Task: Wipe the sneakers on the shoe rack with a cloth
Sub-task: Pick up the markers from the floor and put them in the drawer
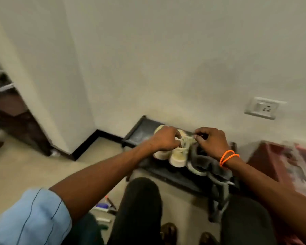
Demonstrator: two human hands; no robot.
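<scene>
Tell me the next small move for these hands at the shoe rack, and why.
Probably draw the cloth across the top of the cream sneaker. Both hands are already over the pair on the black rack: the left hand steadies the sneaker, and the right hand seems to pinch the pale cloth, though blur obscures it.

light blue sleeve [32, 218], orange wrist bands [228, 157], black trousers [140, 209]

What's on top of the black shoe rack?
The black shoe rack holds a pair of cream sneakers and grey shoes beside them. The left hand and right hand cover the sneakers' tops, so any cloth there stays hidden.
</scene>
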